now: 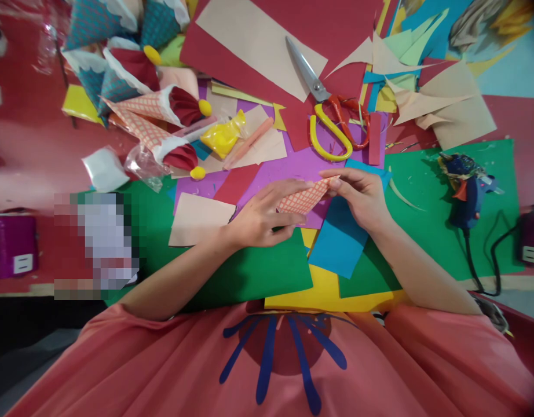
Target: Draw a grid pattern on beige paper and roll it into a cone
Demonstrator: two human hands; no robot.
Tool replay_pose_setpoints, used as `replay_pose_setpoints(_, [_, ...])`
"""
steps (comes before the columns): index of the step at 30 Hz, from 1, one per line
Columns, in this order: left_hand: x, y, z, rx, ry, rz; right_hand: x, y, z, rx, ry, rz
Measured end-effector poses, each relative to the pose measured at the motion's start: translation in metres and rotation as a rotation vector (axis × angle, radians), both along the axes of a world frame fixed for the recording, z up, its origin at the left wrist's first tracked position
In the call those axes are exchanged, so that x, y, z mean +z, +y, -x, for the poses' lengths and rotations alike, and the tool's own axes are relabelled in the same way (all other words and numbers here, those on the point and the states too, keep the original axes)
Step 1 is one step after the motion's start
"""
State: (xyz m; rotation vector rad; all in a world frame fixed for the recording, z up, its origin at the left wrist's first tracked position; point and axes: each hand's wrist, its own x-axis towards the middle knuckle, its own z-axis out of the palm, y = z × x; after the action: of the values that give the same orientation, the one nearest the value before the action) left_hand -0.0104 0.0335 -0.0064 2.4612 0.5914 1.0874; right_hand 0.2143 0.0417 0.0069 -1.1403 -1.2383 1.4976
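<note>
An orange-and-white checked paper cone is held between my two hands above the purple and blue paper. My left hand wraps round its wide end, fingers over the top and below. At its narrow tip, my right hand pinches the paper between thumb and fingers. Beneath my right hand lies a blue paper piece. Just beyond the hands rest large scissors with one yellow and one red handle, blades pointing away.
Several finished paper cones with white trim lie at the upper left. A blue glue gun with a black cord rests at right on green sheet. Beige offcuts litter the upper right. A yellow packet lies near the cones.
</note>
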Motion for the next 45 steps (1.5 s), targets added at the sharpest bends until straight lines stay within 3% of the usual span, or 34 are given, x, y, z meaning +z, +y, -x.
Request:
replay_pose_setpoints(27, [0.0035,0.0003,0.0036,-0.036,0.08,0.117,-0.0021,0.0025,0.0002,-0.058,0.067,-0.04])
replay_pose_setpoints(33, [0.0036,-0.0003,0.0043,-0.074,0.044,0.187,-0.0002,0.0024,0.0018,-0.081,0.048,-0.015])
replay_pose_setpoints(45, [0.0031,0.0005,0.0036,-0.07,-0.061,0.135,-0.0015,0.0029,0.0023,-0.118,0.103,0.033])
